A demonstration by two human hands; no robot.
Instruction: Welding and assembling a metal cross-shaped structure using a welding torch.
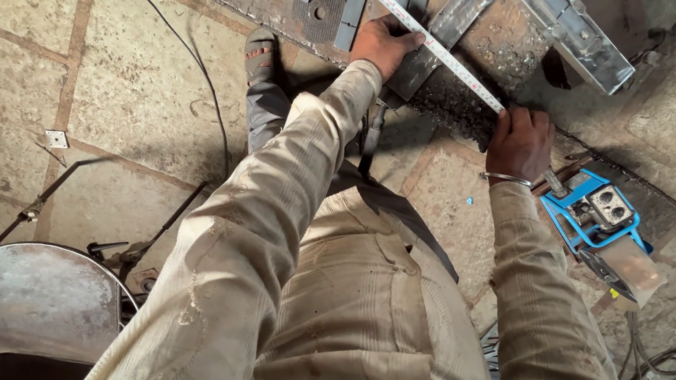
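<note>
Tape measure (420, 31) — end under right hand (520, 143)

tape measure (431, 41) | pale, extended diagonally, lying flat across grey metal frame (462, 16)

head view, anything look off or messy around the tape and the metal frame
Mostly orderly: the left hand and right hand hold the tape taut across the metal frame. Dark grit lies heaped at the frame's edge, and a blue tool lies beside it.
</note>
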